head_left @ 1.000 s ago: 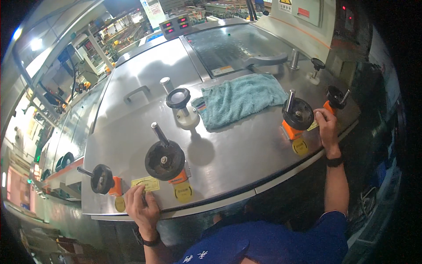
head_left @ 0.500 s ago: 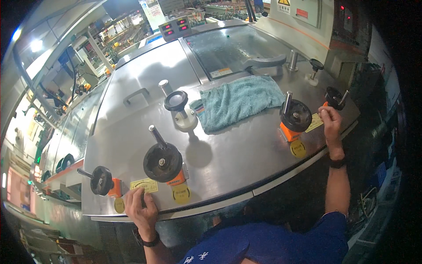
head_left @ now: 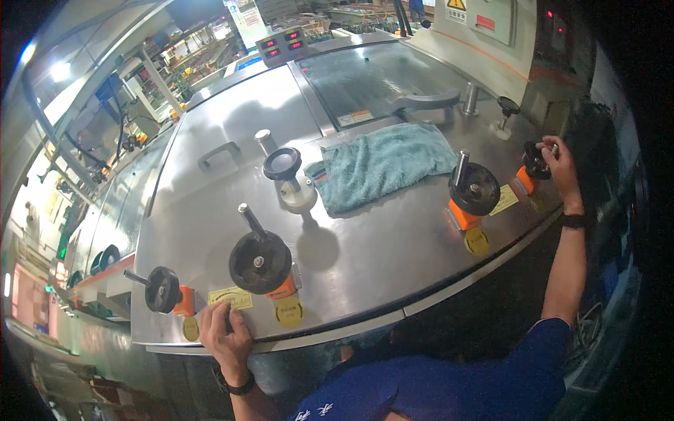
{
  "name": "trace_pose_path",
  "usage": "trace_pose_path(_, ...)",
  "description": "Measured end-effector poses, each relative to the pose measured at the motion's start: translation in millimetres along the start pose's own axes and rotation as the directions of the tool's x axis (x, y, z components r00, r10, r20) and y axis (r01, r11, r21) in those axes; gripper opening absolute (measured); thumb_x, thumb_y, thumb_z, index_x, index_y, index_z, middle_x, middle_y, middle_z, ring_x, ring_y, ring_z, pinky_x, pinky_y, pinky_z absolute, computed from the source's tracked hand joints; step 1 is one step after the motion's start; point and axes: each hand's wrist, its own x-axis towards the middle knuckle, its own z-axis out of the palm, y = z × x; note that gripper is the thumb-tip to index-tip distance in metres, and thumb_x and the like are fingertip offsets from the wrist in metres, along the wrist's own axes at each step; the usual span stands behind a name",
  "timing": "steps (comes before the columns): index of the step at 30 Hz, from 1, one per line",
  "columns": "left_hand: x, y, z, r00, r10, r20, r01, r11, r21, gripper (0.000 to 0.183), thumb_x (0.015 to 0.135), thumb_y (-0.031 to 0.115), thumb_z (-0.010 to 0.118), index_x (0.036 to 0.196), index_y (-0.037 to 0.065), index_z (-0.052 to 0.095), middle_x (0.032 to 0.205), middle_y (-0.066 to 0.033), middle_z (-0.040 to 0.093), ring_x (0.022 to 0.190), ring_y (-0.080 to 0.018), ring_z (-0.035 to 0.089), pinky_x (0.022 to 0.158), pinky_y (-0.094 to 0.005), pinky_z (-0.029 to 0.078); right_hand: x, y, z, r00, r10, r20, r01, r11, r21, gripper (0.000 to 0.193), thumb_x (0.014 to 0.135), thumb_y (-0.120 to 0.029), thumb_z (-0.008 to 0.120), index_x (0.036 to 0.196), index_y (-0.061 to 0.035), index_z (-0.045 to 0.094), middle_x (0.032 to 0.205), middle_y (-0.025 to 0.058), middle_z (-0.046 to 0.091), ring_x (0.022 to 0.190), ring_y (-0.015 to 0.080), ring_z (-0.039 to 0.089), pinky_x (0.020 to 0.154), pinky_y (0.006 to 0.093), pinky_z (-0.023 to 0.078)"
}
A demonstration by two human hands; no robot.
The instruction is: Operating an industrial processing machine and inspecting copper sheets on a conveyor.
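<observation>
At the far right of the steel machine top, my right hand (head_left: 563, 175) has its fingers closed around the crank handle of a small black handwheel (head_left: 535, 161) on an orange base. A larger black handwheel (head_left: 475, 188) stands to its left. My left hand (head_left: 226, 335) rests at the front edge of the top, fingers loosely bent and a little apart, holding nothing. The fingertips lie by a yellow label (head_left: 240, 298). Beside that hand are a small handwheel (head_left: 162, 289) and a bigger handwheel (head_left: 260, 262), both with upright or slanting metal handles.
A folded teal towel (head_left: 386, 168) lies mid-top, next to a black round knob (head_left: 282, 163) on a white mount. Behind are a curved grey handle (head_left: 428, 100), a glass cover (head_left: 379, 74) and a red-digit display (head_left: 282, 45). Another black knob (head_left: 507, 106) stands at the right.
My right hand has moved right and up from beside the small right handwheel onto its handle. My left hand has stayed at the front edge.
</observation>
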Motion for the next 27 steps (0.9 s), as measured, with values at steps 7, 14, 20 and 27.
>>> trace_pose_path(7, 1.8, 3.7, 1.1, 1.0, -0.012, 0.021, 0.012, 1.0, -0.001, 0.017, 0.085, 0.009, 0.068, 0.098, -0.002, 0.07, 0.098, -0.0185, 0.071, 0.092, -0.0389, 0.066, 0.083, -0.0464, 0.052, -32.0, 10.9, -6.7, 0.984, -0.175, 0.04, 0.175, 0.985, -0.002, 0.02, 0.1, -0.007, 0.055, 0.119, -0.0044, 0.058, 0.116, 0.011, 0.071, 0.113, 0.0242, 0.066, 0.104, 0.0389, 0.047)
trace_pose_path(14, 5.4, 6.7, 2.8, 1.0, -0.008, 0.025, 0.007, 1.0, 0.024, 0.016, 0.08, 0.005, 0.067, 0.094, -0.001, 0.069, 0.096, -0.0179, 0.07, 0.09, -0.0378, 0.066, 0.081, -0.0465, 0.052, -31.5, -3.6, 3.0, 0.97, -0.241, 0.044, 0.245, 0.951, -0.187, 0.02, 0.096, 0.001, 0.058, 0.115, -0.0054, 0.058, 0.112, 0.0143, 0.071, 0.105, 0.029, 0.069, 0.094, 0.0395, 0.052)
trace_pose_path(20, 8.8, 13.1, 4.6, 0.999, -0.016, 0.046, 0.014, 0.999, 0.049, 0.016, 0.079, 0.004, 0.067, 0.094, -0.001, 0.069, 0.096, -0.0175, 0.07, 0.09, -0.0378, 0.066, 0.081, -0.0468, 0.052, -11.1, -42.5, 17.3, 0.942, -0.292, 0.168, 0.326, 0.914, -0.241, 0.021, 0.097, -0.013, 0.062, 0.113, -0.0018, 0.056, 0.106, 0.0132, 0.071, 0.096, 0.0279, 0.07, 0.086, 0.04, 0.054)
trace_pose_path(27, 7.4, 11.2, 4.7, 1.0, -0.007, 0.022, 0.007, 1.0, 0.019, 0.017, 0.081, 0.006, 0.067, 0.096, -0.002, 0.07, 0.096, -0.0179, 0.071, 0.09, -0.0384, 0.066, 0.081, -0.046, 0.052, 52.0, -20.0, 15.5, 0.951, -0.148, 0.273, 0.201, 0.963, -0.18, 0.041, 0.098, -0.04, 0.068, 0.106, -0.0019, 0.055, 0.089, 0.0043, 0.059, 0.084, 0.0141, 0.056, 0.079, 0.0346, 0.049)
